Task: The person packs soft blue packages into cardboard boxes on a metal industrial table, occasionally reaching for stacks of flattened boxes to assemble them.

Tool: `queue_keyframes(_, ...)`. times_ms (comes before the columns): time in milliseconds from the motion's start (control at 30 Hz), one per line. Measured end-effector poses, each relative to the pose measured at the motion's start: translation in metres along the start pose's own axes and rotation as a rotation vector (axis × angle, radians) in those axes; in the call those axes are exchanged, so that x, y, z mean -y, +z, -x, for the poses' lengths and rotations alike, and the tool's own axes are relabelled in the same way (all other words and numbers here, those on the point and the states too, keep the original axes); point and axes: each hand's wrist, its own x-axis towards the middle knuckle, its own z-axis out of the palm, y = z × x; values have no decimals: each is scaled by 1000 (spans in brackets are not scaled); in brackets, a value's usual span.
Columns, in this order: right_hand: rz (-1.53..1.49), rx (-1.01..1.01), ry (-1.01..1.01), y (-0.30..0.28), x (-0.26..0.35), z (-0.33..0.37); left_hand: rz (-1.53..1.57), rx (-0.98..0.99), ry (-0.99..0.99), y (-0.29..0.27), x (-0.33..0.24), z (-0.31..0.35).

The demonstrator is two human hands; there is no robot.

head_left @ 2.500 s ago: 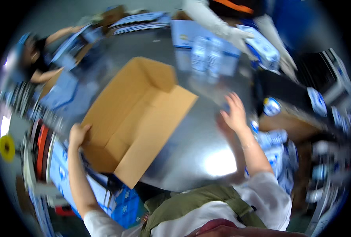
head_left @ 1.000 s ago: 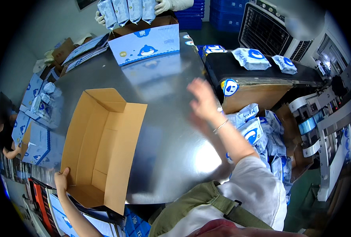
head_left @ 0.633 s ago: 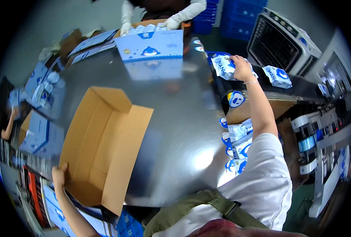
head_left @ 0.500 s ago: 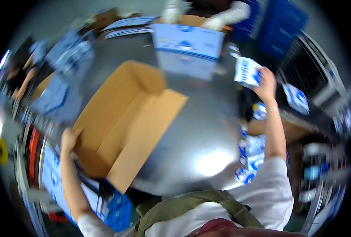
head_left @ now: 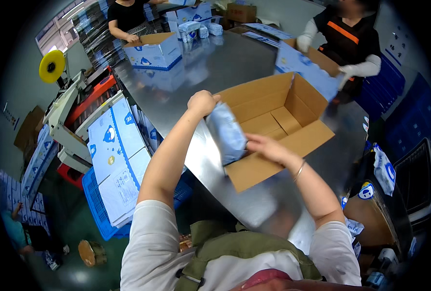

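Observation:
My left hand [head_left: 203, 103] is closed at the back left corner of an open brown cardboard carton [head_left: 268, 104], whose flap leans out toward me. Against the carton's left end is a blurred light-blue packet [head_left: 226, 136], its upper end just below my left hand. My right hand [head_left: 268, 147] reaches over the front flap, its fingers bent at the packet's right edge, seemingly gripping it. The packet hides that end wall, so how deep it sits cannot be told. Bare cardboard shows across the rest of the carton floor.
Across the metal table [head_left: 220, 63], a person in white sleeves handles a blue-and-white carton [head_left: 302, 63]. Another person stands by a similar carton [head_left: 154, 51] at far left. Flat printed cartons [head_left: 116, 145] are stacked on a blue crate at my left. Packets [head_left: 384, 169] lie at right.
My right hand has brought the packet from the right side to the carton's left end. My view has swung left. My left hand stays at the same corner of the carton.

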Motion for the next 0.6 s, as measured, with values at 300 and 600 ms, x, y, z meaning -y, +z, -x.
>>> queue_keyframes(300,1054,-7,-53,67,6,-13,-213,7,110,5,15,-8)
queue_keyframes(600,921,-519,-559,26,-5,114,-452,-52,288,-20,67,-65)
